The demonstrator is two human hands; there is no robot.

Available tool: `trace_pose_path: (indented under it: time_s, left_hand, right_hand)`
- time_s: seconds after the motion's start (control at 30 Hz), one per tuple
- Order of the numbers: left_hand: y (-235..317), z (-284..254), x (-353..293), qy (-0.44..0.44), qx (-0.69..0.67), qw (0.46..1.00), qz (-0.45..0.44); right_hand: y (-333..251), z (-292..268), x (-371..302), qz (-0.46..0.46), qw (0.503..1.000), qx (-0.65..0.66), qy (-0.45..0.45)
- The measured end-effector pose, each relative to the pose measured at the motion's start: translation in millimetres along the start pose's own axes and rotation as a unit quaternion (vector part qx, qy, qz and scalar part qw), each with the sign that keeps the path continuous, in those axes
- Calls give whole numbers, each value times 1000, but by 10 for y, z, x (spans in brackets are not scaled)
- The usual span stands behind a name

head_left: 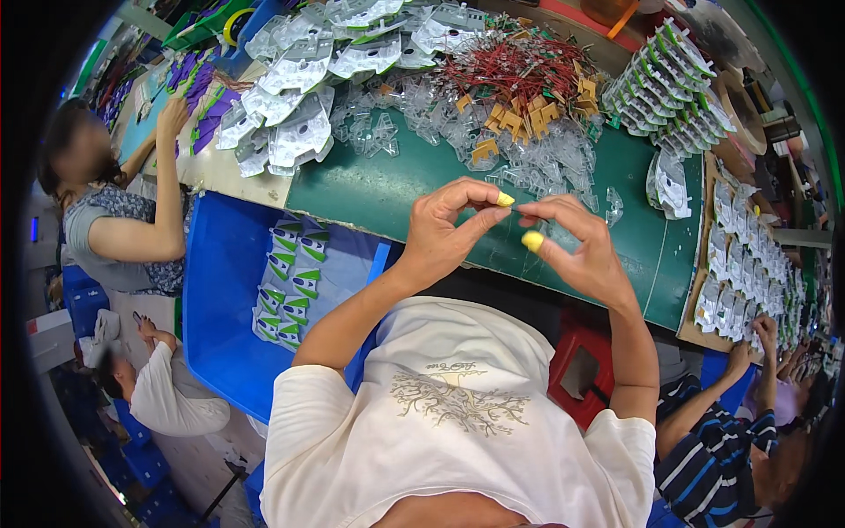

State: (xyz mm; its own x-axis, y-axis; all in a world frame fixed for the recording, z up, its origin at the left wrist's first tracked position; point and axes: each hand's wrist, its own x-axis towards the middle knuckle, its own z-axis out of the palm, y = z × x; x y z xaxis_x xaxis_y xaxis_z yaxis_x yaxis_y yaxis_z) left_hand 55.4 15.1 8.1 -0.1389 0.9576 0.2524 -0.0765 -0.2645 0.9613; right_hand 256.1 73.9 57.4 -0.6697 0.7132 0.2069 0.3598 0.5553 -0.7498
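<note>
At center frame, your left hand [453,224] pinches a tiny dark piece [516,208] over the green table [370,194], your right hand [581,251] close by, that grip impossible to tell.

A factory assembly workshop, with co-workers [132,231] along benches [378,198] heaped with plastic parts [297,114].

Glossy clear-plastic pieces [382,135], smooth tabletop [374,195]; matt cloth shirt [458,396]
</note>
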Motion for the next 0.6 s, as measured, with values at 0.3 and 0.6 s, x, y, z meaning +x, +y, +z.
trace_pose_path:
  time_s: [0.3, 0.6]
  left_hand:
    - [133, 55, 56, 29, 153, 986, 64]
    - [-10, -35, -23, 3, 69, 997, -35]
  right_hand:
    - [11, 146, 116, 195, 937, 290, 23]
    - [-105, 273, 132, 42, 992, 91, 82]
